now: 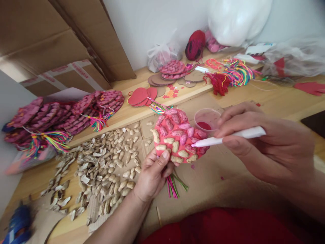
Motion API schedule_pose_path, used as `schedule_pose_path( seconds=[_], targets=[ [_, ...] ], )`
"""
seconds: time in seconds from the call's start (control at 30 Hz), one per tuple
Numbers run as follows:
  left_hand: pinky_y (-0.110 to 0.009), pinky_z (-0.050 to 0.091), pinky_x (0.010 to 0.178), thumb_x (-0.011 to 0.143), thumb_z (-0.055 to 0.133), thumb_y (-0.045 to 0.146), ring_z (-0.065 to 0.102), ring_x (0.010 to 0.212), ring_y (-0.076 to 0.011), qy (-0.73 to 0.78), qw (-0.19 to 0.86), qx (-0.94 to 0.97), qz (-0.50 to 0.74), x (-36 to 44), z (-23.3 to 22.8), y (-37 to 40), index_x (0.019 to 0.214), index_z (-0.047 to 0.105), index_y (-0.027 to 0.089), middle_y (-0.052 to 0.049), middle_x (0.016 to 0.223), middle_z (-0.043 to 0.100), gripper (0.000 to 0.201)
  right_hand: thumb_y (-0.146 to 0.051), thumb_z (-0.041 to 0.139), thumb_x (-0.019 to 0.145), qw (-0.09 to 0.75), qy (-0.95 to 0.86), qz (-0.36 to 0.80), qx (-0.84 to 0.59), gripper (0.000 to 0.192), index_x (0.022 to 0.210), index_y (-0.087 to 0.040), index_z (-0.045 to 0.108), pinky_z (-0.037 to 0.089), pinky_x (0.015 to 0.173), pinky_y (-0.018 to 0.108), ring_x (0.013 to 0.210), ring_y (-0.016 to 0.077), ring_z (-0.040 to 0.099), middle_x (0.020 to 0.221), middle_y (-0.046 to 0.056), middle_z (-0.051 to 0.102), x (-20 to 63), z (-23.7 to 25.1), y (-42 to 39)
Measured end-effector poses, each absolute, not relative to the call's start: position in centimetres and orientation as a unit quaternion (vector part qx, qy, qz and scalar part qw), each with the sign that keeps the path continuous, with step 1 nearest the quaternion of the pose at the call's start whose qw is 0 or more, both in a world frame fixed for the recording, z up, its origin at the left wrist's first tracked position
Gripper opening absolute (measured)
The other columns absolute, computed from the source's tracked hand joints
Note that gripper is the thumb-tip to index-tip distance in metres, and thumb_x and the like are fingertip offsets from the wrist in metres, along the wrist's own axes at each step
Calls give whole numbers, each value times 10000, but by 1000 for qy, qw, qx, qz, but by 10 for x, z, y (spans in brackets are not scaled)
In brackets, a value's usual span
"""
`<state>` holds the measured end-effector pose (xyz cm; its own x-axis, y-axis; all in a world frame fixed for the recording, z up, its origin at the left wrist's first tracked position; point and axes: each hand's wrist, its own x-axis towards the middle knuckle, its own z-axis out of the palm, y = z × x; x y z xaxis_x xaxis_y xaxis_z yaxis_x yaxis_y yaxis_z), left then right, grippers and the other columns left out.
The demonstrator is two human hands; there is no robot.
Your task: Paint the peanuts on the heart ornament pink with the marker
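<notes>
My left hand grips the lower left edge of a red disc covered with peanut shells, thumb on its face. Shells on its upper and right parts are painted pink; those along the left and bottom are plain tan. Between the fingers and thumb of my right hand is a white pen-shaped brush. Its pink tip meets the disc near a painted shell on the right. A clear plastic cup with dark pink paint stands behind the disc, partly covered by my right fingers. Pink and green cords hang below the disc.
Loose peanut shells spread over cardboard at the left. Stacks of finished pink discs with tassels lie beyond them. A raised wooden ledge carries red discs, yarn and bags. A blue tool sits at the lower left.
</notes>
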<state>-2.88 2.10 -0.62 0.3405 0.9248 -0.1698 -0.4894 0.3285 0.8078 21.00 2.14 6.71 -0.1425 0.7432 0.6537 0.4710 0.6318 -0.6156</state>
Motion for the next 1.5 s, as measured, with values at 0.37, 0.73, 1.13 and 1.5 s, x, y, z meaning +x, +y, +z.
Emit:
schedule_pose_path(
  seconds=[0.37, 0.73, 1.13, 1.5],
  targets=[
    [-185, 234, 439, 899, 752, 361, 368, 490, -63, 322, 748, 337, 472, -30, -6, 21, 886, 667, 159, -38, 729, 695, 219, -185, 671, 890, 516, -742, 141, -403, 77, 897, -257, 696, 533, 848, 400, 903, 197, 660, 796, 0, 702, 210, 68, 21],
    [-189, 231, 440, 888, 766, 361, 377, 507, -70, 326, 747, 334, 474, -30, -5, 20, 889, 696, 163, -41, 736, 694, 211, -194, 680, 883, 514, -747, 132, -400, 82, 909, -270, 694, 541, 852, 422, 890, 209, 672, 797, -1, 714, 211, 67, 23],
    [-187, 237, 441, 900, 753, 334, 430, 539, -82, 326, 748, 324, 478, -30, -6, 21, 877, 686, 157, -49, 747, 693, 191, -191, 671, 880, 517, -741, 139, -406, 84, 894, -271, 691, 579, 849, 430, 847, 204, 662, 764, -2, 686, 211, 69, 22],
    [-175, 240, 427, 905, 746, 345, 444, 517, -72, 331, 746, 323, 480, -30, -4, 23, 878, 673, 142, -55, 719, 704, 218, -214, 682, 875, 505, -746, 143, -409, 75, 897, -284, 697, 564, 843, 430, 868, 215, 677, 778, -6, 693, 211, 69, 22]
  ],
)
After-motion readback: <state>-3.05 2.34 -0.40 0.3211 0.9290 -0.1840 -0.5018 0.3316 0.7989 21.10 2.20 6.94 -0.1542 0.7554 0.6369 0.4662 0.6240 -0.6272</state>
